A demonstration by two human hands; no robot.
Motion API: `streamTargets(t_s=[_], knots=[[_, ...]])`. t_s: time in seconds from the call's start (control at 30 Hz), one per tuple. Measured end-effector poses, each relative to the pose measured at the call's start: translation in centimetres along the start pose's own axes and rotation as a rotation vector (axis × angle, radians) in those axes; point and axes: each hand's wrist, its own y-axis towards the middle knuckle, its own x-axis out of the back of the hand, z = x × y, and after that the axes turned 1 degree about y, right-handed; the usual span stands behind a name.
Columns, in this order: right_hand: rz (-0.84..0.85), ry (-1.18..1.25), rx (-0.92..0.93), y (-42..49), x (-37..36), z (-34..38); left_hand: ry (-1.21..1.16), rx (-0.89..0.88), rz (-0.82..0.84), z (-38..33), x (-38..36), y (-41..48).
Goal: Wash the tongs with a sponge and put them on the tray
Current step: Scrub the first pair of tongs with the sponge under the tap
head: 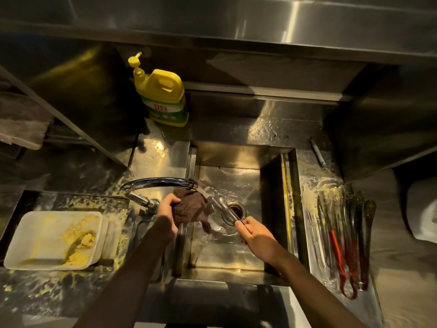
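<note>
- A yellow soap bottle [163, 98] with a pump top stands upright on the ledge behind the sink's left corner.
- A curved chrome tap [160, 182] arcs from the left over the steel sink [236, 254], whose floor is wet.
- A round drain [235, 209] sits near the middle of the basin floor.
- A white tub [37, 235] rests on the counter [59, 294] to the left, with yellow paste [80, 247] in its near right corner.
- Yellow flecks spatter the counter around it.
- A pen [318, 153] lies on the wet ledge behind the sink's right corner.
- A grey cloth [21, 129] shows at the far left.
- A steel shelf [236, 24] runs overhead.
</note>
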Motion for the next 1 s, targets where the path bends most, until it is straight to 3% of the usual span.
streamTargets(t_s=[0.07, 0.2, 0.33, 0.43, 0.53, 0.63, 0.8, 0.93, 1.0], knots=[[0.021, -0.143, 0.004, 0.2, 0.0, 0.5, -0.101, -0.033, 0.055, 0.2, -0.1, -0.7], [0.059, -0.107, 0.016, 0.3, 0.0, 1.5, -0.18, -0.045, 0.131, 1.0, -0.8, -1.6], [0.14, -0.232, 0.025, 0.7, 0.1, 2.7, -0.224, -0.001, 0.113, 2.2, -2.5, -1.6], [0.136, -0.374, 0.077, 1.0, -0.8, 3.7, -0.385, -0.029, 0.108, 2.6, -3.5, -1.5], [0.07, -0.347, 0.113, 0.9, -1.6, 4.5, -0.553, -0.028, 0.137, 2.3, -3.6, -1.3], [0.068, -0.296, 0.104, 1.1, -1.7, 4.7, -0.575, -0.052, 0.195, 2.7, -3.3, -1.3], [0.102, -0.222, 0.056, 0.9, -1.7, 4.1, -0.21, -0.079, 0.345, 2.0, -2.4, -1.9], [0.047, -0.39, 0.081, 0.6, -0.6, 3.6, 0.385, -0.252, 0.114, 1.5, -3.0, -1.6], [0.009, -0.421, 0.085, 0.8, -0.4, 3.6, 0.42, -0.267, 0.044, 1.9, -3.5, -2.0]])
